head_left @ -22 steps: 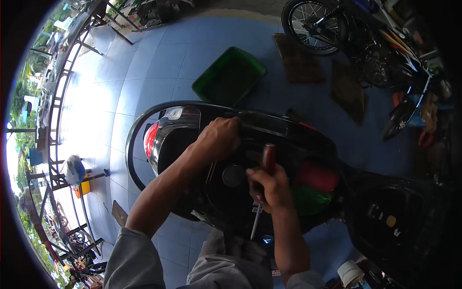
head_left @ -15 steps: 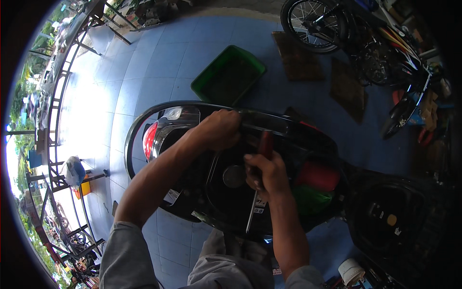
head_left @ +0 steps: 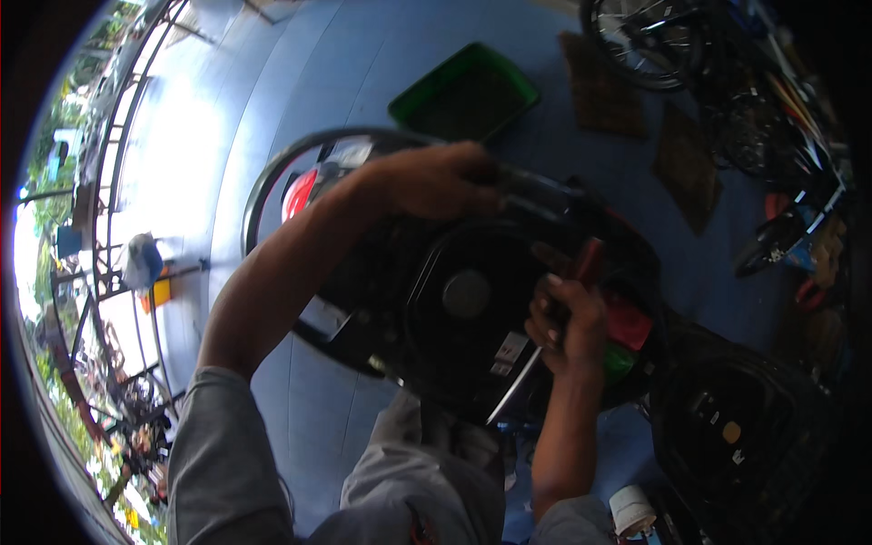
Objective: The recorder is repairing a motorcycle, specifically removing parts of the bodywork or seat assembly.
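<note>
A black scooter body (head_left: 391, 350) lies across in front of me, with a round cap (head_left: 466, 292) near its middle. My left hand (head_left: 445, 182) is bent over the far edge, its blurred fingers closed on the dark side panel (head_left: 545, 195). Nearer to me, my right hand (head_left: 572, 318) is closed round a screwdriver (head_left: 590, 259). The red handle rises above the fist and the shaft slants down to the left, its tip close to the body's near edge. The red tail light (head_left: 298, 195) shows behind my left forearm.
The scooter's raised seat (head_left: 727, 422) is at the right. A red item (head_left: 629, 324) and a green one (head_left: 619, 361) sit beside my right hand. Beyond stand a green bin (head_left: 465, 95), flat brown boards (head_left: 604, 86) and another motorbike (head_left: 745, 127). A white container (head_left: 631, 510) is at the lower right.
My view has shifted, so the scene sits higher and further right. My right hand has moved right with the screwdriver, whose shaft slants more. My left hand stays at the far edge, its fingers less bunched.
</note>
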